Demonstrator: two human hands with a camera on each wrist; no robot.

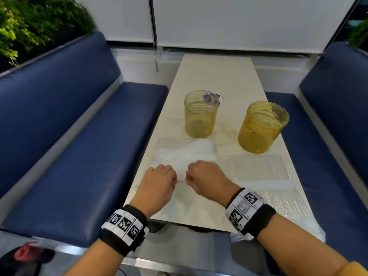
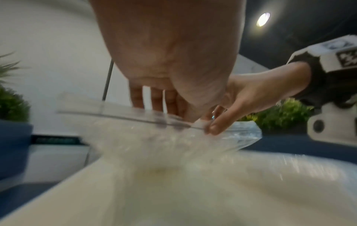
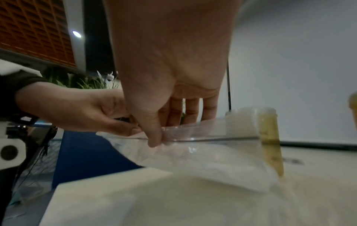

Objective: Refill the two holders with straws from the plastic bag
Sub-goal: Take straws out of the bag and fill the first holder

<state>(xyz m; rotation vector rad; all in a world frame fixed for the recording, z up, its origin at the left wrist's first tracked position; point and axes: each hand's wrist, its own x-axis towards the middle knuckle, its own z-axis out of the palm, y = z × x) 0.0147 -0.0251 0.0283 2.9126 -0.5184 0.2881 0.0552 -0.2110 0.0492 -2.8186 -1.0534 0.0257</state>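
A clear plastic bag (image 1: 185,154) of white wrapped straws lies on the white table (image 1: 215,76), near its front left. My left hand (image 1: 159,180) and right hand (image 1: 205,176) sit side by side on the bag's near edge, each pinching the plastic rim between thumb and fingers. In the left wrist view the bag (image 2: 170,142) hangs blurred below my left hand (image 2: 173,107), with the right hand (image 2: 231,113) pinching beside it. The right wrist view shows my right hand (image 3: 160,134) pinching the bag's mouth (image 3: 203,134). Two empty amber holders (image 1: 200,114) (image 1: 261,127) stand behind the bag.
A second clear plastic bag (image 1: 258,170) lies flat at the table's right, and crinkled plastic (image 1: 284,204) covers the front right corner. Blue padded benches (image 1: 79,146) (image 1: 338,108) flank the narrow table. Green plants (image 1: 29,22) stand behind the left bench.
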